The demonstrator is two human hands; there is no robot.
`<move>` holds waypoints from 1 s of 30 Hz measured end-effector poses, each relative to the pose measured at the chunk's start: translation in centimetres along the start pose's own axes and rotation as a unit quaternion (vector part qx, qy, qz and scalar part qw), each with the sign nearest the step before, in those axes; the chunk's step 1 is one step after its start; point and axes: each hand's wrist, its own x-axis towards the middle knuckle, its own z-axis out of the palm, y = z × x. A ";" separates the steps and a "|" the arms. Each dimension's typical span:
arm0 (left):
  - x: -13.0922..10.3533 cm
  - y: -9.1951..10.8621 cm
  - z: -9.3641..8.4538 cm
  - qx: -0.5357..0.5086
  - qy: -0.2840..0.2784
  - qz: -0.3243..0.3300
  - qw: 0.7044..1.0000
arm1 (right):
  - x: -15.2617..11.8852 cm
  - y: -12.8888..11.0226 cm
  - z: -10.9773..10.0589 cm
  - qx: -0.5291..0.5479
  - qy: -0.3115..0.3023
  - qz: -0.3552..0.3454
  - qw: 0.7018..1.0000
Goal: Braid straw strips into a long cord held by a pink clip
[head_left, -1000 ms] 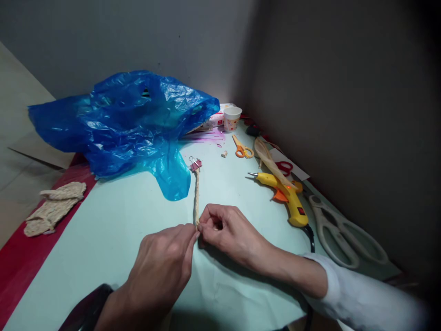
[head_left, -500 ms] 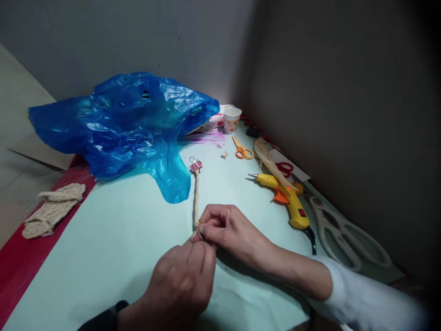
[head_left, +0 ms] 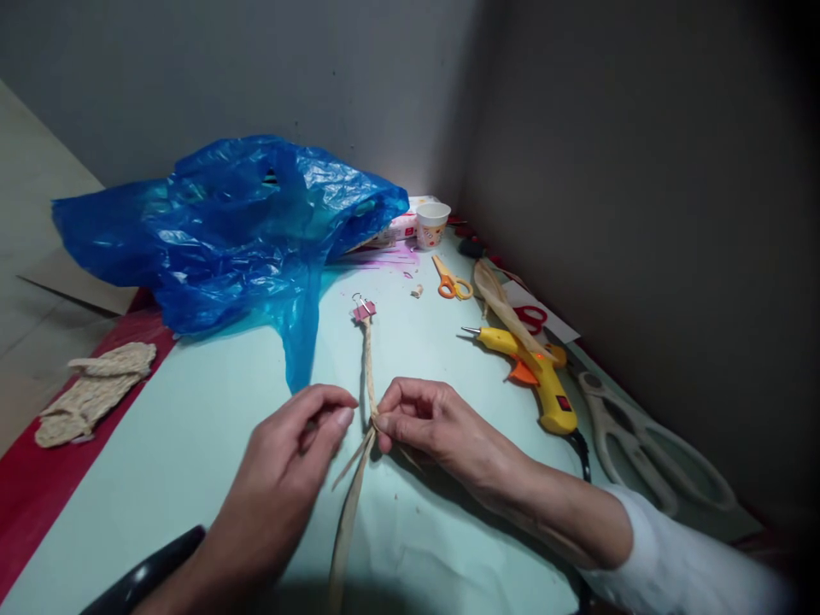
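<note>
A thin pale braid [head_left: 368,363] runs toward me from a pink binder clip [head_left: 364,309] on the light green table cover. My right hand [head_left: 442,427] pinches the braid's near end between thumb and fingertips. Below that pinch, loose strands fan out, one of them a long flat strip [head_left: 346,521] reaching the bottom edge. To the left of the braid, my left hand [head_left: 295,461] has its thumb and index finger apart, with nothing seen between them.
A crumpled blue plastic bag [head_left: 231,239] covers the back left. At the right are a yellow glue gun [head_left: 544,384], large scissors [head_left: 634,436], orange scissors [head_left: 452,282] and a paper cup [head_left: 432,226]. A woven sandal-shaped piece [head_left: 96,393] lies far left.
My left hand has let go of the strands and moved up and left, its fingers opened. The strands now show below my right hand. The bag's near flap has narrowed and shifted left.
</note>
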 end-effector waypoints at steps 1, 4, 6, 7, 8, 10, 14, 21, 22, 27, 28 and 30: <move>0.6 0.0 0.0 -0.088 -0.073 -0.045 0.992 | 0.1 0.1 0.0 0.010 -0.004 -0.004 1.000; 1.7 -0.5 0.7 -0.261 -0.201 -0.094 0.939 | 0.2 0.5 0.0 0.033 -0.022 -0.018 0.999; 1.8 -0.6 1.3 -0.313 -0.210 -0.114 0.919 | 0.3 0.7 -0.1 0.031 -0.025 -0.028 0.999; 1.8 -0.6 1.5 -0.330 -0.205 -0.127 0.913 | 0.3 0.7 -0.1 0.023 -0.021 -0.031 0.999; 1.8 -0.6 1.6 -0.342 -0.198 -0.141 0.908 | 0.2 0.7 -0.2 0.012 -0.016 -0.035 0.999; 1.7 -0.4 1.7 -0.361 -0.186 -0.163 0.899 | 0.2 0.7 -0.2 -0.011 -0.010 -0.042 0.999; 1.6 -0.1 1.7 -0.368 -0.139 -0.182 0.901 | 0.0 0.8 -0.1 -0.057 -0.001 -0.047 0.997; 1.2 -0.2 2.0 -0.347 -0.125 -0.157 0.916 | -0.6 1.6 0.1 -0.124 0.023 -0.050 0.991; 1.1 -0.2 2.0 -0.341 -0.126 -0.157 0.918 | -0.7 1.7 0.1 -0.145 0.027 -0.051 0.988; 1.1 -0.8 2.0 -0.294 -0.114 -0.151 0.937 | -1.2 1.3 0.2 -0.279 0.005 -0.077 0.957; 1.2 -0.8 2.0 -0.284 -0.108 -0.151 0.941 | -1.4 1.1 0.2 -0.314 0.003 -0.090 0.945; 1.2 -0.9 2.0 -0.265 -0.101 -0.149 0.947 | -1.7 0.8 0.2 -0.384 0.009 -0.113 0.916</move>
